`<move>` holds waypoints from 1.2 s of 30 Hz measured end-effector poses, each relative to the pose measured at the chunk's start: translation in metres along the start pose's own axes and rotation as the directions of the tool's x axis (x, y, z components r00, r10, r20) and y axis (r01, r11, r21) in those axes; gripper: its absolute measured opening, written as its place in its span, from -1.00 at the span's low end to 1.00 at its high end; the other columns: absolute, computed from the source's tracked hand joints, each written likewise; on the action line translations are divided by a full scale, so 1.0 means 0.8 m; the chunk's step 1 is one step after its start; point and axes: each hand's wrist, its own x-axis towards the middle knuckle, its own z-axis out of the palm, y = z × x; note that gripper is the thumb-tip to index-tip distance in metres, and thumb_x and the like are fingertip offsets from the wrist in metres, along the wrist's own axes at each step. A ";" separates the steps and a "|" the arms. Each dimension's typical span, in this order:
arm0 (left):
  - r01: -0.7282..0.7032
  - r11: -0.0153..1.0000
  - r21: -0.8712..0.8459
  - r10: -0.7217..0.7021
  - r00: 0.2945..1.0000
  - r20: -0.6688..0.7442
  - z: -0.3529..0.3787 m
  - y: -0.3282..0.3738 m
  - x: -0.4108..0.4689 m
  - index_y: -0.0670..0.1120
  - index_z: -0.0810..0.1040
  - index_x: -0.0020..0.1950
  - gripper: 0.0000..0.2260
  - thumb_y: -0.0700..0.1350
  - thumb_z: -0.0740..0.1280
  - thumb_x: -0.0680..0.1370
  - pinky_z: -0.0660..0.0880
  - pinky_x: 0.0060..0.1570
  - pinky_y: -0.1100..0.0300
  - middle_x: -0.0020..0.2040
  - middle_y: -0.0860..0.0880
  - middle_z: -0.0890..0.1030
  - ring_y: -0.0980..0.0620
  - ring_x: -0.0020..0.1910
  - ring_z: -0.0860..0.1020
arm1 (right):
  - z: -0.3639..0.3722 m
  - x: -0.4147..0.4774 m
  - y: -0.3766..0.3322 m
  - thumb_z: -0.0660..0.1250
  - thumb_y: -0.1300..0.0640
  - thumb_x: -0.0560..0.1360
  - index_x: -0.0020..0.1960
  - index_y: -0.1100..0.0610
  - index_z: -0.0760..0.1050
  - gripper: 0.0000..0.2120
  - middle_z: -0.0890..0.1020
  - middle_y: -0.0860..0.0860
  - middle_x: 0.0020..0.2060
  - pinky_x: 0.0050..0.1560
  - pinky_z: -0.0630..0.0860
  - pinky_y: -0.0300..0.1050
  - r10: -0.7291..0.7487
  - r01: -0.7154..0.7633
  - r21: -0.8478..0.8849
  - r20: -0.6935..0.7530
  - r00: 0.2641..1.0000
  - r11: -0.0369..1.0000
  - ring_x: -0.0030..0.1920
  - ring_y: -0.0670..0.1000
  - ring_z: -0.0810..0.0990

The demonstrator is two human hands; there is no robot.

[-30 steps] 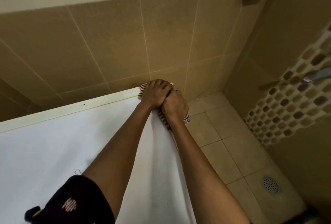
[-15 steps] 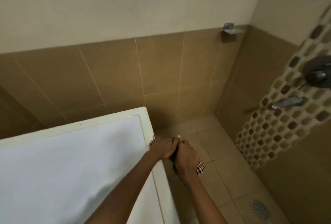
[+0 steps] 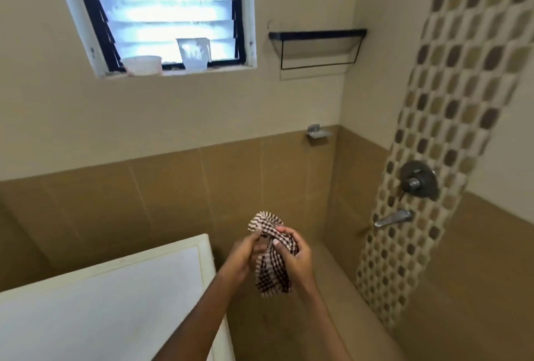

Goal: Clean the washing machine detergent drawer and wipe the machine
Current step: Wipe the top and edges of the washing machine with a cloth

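Nearest the camera, two bare forearms reach forward from the bottom edge. The white top of the washing machine (image 3: 101,303) fills the lower left, its cream rim ending in a rounded far-right corner just left of the hands.

Both hands are off the machine, held in the air to the right of that corner. The left hand (image 3: 245,253) has its grip pinched on the checked cloth (image 3: 271,262), thumb and fingers closed on the upper fold. The right hand (image 3: 297,253) is curled around the cloth from the other side, fingertips (image 3: 278,230) pressed into the bunched top. The cloth, dark-and-pale checked, fans out above the hands in a ruffled edge and hangs down between the wrists in a loose tail. It touches neither the machine nor the wall.

Behind the hands runs a brown tiled wall, cream above. To the right a mosaic strip (image 3: 439,141) carries a round shower valve (image 3: 419,180) and, below it, a lever spout (image 3: 393,218). A small metal bracket (image 3: 318,131) sits at the top of the brown tiles. Higher up is a glass corner shelf (image 3: 316,42). Farthest, a louvred window (image 3: 164,11) glows; on its sill stand a white tub (image 3: 141,65) and what looks like a clear plastic cup (image 3: 194,53), blurred by glare.
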 end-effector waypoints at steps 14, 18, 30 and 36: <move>-0.409 0.874 -0.263 0.438 0.897 0.063 0.040 0.152 -0.141 -0.15 0.46 -0.08 -0.83 -0.19 0.10 0.61 0.50 -0.17 0.13 -0.15 -0.12 0.57 0.00 -0.20 0.54 | -0.032 -0.035 -0.175 0.33 0.24 0.49 0.28 0.06 0.37 -0.62 0.52 0.07 0.11 -0.03 0.44 -0.29 -0.151 0.143 0.161 0.039 0.988 0.977 0.12 -0.03 0.48; -0.455 0.861 -0.228 0.496 0.851 0.173 0.029 0.164 -0.166 -0.18 0.44 0.06 -0.89 -0.23 0.14 0.61 0.51 -0.16 0.18 -0.13 -0.09 0.56 0.03 -0.20 0.54 | -0.026 -0.041 -0.196 0.35 0.10 0.48 0.44 -0.04 0.06 -0.34 0.50 0.15 0.04 0.17 0.44 0.01 -0.015 0.019 0.211 -0.019 1.000 0.977 0.11 0.09 0.51; -0.638 0.710 0.300 0.554 0.768 0.322 -0.053 0.195 -0.235 -0.17 0.34 0.40 -0.58 -0.28 0.27 0.54 0.31 0.37 0.02 0.28 -0.09 0.44 -0.07 0.26 0.42 | -0.034 -0.070 -0.235 0.33 0.29 0.46 -0.15 0.08 0.50 -0.88 0.57 -0.03 -0.15 -0.10 0.42 -0.23 -0.135 0.141 -0.038 0.137 0.981 0.989 -0.09 -0.06 0.51; -0.616 0.629 0.474 0.603 0.772 0.203 -0.103 0.198 -0.242 -0.14 0.18 0.49 -0.50 -0.15 0.25 0.58 0.25 0.41 -0.10 0.45 -0.16 0.29 -0.14 0.40 0.31 | -0.020 -0.076 -0.234 0.34 0.28 0.47 -0.02 0.15 0.53 -0.90 0.62 0.05 -0.08 0.09 0.49 -0.09 -0.072 0.131 -0.187 0.291 0.954 0.974 -0.04 0.00 0.57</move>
